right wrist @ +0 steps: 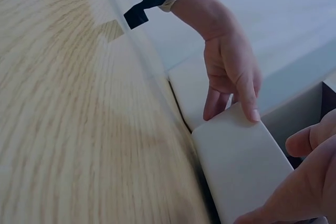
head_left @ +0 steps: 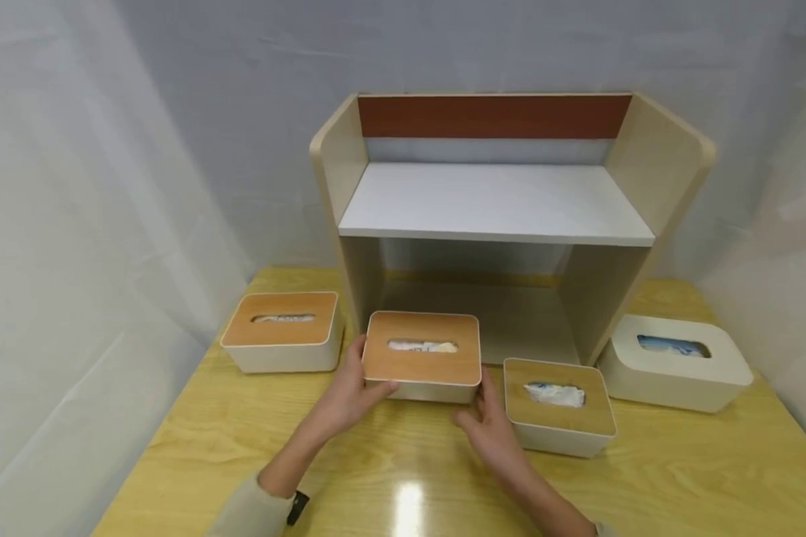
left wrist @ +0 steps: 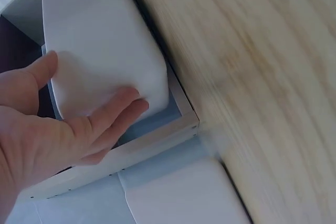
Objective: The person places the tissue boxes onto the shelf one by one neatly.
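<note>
A white tissue box with a wood-coloured lid is at the front of the shelf unit's lower opening, held between both hands. My left hand grips its left end, the thumb at the front edge and fingers along the side. In the left wrist view the thumb and fingertips of that left hand lie against the white wall of the box. At the right end my right hand holds the box, fingers by its side, thumb low in front. Part of the right hand shows in the right wrist view.
A similar tissue box stands left of the shelf unit. Close to my right hand is another wood-lidded box. An all-white tissue box stands at the far right of the wooden table. Pale sheeting hangs around.
</note>
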Tool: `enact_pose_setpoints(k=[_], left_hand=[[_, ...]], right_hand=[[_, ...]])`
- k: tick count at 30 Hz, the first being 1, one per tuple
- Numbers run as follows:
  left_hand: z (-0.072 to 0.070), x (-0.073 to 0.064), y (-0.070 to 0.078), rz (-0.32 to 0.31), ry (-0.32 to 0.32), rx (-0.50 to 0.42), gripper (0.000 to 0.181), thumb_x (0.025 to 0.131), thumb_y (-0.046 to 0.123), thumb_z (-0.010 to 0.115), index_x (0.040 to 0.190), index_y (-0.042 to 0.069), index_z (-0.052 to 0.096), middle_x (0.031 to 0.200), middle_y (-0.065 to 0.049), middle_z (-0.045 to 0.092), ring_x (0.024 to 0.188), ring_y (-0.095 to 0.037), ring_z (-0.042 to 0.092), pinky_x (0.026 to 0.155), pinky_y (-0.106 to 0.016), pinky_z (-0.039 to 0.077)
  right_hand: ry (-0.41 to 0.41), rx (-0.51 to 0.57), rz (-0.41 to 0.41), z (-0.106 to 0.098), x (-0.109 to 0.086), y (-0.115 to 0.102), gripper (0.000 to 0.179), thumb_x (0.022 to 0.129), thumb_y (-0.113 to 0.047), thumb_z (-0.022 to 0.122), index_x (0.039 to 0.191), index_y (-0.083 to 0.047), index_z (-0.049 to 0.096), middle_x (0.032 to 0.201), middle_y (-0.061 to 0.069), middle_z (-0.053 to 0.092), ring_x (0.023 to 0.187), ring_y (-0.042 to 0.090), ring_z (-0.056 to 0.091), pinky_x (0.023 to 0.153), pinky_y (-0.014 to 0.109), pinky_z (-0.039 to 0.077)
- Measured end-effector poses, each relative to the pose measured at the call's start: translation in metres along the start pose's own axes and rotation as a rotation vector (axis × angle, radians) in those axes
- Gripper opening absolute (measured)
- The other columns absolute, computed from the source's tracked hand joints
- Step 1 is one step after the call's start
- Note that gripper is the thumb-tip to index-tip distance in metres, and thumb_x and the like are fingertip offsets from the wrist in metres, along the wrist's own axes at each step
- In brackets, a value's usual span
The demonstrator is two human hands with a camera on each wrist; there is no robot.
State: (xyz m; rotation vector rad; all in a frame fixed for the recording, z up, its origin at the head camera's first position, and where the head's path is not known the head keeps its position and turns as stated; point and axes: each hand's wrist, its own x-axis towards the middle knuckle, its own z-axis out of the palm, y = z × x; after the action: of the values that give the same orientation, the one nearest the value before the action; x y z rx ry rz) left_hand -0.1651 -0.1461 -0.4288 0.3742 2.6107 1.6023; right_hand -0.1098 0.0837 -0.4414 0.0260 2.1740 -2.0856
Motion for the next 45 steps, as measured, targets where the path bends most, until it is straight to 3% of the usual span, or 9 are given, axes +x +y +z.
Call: enact_pose_setpoints(k=[3,6,12,16,21,27,36,40,45], left_hand=[[0.001,0.000,0.000,-0.029,0.026,-0.070,0.080,0.089,0.007,0.073,0.149,-0.004,0.020,0.135,-0.024,0.045,0.108,-0.030,0.060,0.083,-0.040,0.056],[0.001,0.000,-0.001,-0.032,0.037,-0.099,0.077,0.091,0.008,0.071,0.149,-0.004,0.021,0.134,-0.025,0.045,0.103,-0.029,0.061,0.073,-0.036,0.055],[-0.001,0.000,-0.004,0.013,0.032,-0.008,0.083,0.096,0.013,0.065,0.155,-0.005,0.010,0.154,-0.030,0.026,0.135,-0.043,0.041,0.101,-0.053,0.046],[-0.003,0.001,-0.004,0.011,-0.001,0.044,0.087,0.099,0.018,0.061,0.156,-0.006,0.001,0.161,-0.030,0.007,0.140,-0.049,0.030,0.109,-0.056,0.036],[-0.004,0.002,-0.004,-0.001,-0.022,0.076,0.087,0.100,0.020,0.058,0.157,-0.004,-0.003,0.162,-0.028,0.000,0.139,-0.051,0.030,0.113,-0.056,0.030],[-0.002,0.003,-0.007,-0.017,-0.007,-0.023,0.083,0.101,0.015,0.056,0.155,-0.006,-0.004,0.160,-0.032,0.003,0.141,-0.052,0.023,0.112,-0.058,0.028],[0.000,0.006,-0.007,-0.004,0.011,-0.132,0.070,0.099,0.007,0.054,0.150,-0.009,0.009,0.156,-0.035,0.014,0.144,-0.051,0.016,0.115,-0.060,0.020],[0.000,0.007,-0.006,0.001,0.005,-0.145,0.068,0.099,0.005,0.054,0.150,-0.008,0.011,0.156,-0.033,0.017,0.143,-0.052,0.019,0.113,-0.061,0.024],[-0.001,0.006,-0.005,-0.014,0.025,-0.094,0.067,0.098,0.007,0.056,0.151,-0.006,0.017,0.142,-0.028,0.032,0.130,-0.046,0.039,0.106,-0.058,0.039]], right_hand=[[-0.005,-0.001,0.002,0.000,0.002,-0.002,0.096,0.087,-0.006,0.060,0.160,-0.010,-0.003,0.166,0.017,0.000,0.151,0.037,0.007,0.118,0.053,0.015],[-0.009,0.002,0.013,0.000,0.005,-0.004,0.097,0.088,-0.006,0.060,0.160,-0.012,-0.004,0.166,0.015,-0.001,0.151,0.036,0.007,0.118,0.053,0.015],[-0.034,0.054,0.023,-0.001,0.013,-0.006,0.094,0.090,-0.005,0.057,0.160,-0.015,-0.005,0.166,0.012,-0.002,0.152,0.032,0.005,0.118,0.052,0.016],[-0.030,0.061,0.026,-0.003,0.019,-0.008,0.090,0.092,-0.005,0.055,0.161,-0.017,-0.003,0.166,0.010,-0.001,0.152,0.030,0.006,0.118,0.050,0.019],[-0.013,0.072,0.020,-0.003,0.022,-0.009,0.089,0.092,-0.004,0.054,0.160,-0.012,-0.003,0.166,0.014,0.003,0.151,0.032,0.010,0.118,0.051,0.021],[0.027,0.091,-0.008,0.003,0.021,-0.012,0.085,0.090,-0.002,0.053,0.158,-0.001,0.002,0.163,0.023,0.011,0.149,0.039,0.017,0.116,0.054,0.025],[0.055,0.087,-0.007,0.001,0.026,-0.012,0.080,0.091,-0.001,0.052,0.157,0.001,0.007,0.161,0.026,0.015,0.147,0.041,0.021,0.116,0.054,0.027],[0.042,0.097,-0.006,0.000,0.029,-0.013,0.081,0.091,0.000,0.051,0.158,0.000,0.005,0.163,0.023,0.014,0.148,0.038,0.019,0.117,0.052,0.025],[0.021,0.096,-0.009,-0.002,0.031,-0.015,0.082,0.092,0.000,0.050,0.158,0.000,0.002,0.164,0.020,0.009,0.150,0.035,0.015,0.118,0.050,0.021]])
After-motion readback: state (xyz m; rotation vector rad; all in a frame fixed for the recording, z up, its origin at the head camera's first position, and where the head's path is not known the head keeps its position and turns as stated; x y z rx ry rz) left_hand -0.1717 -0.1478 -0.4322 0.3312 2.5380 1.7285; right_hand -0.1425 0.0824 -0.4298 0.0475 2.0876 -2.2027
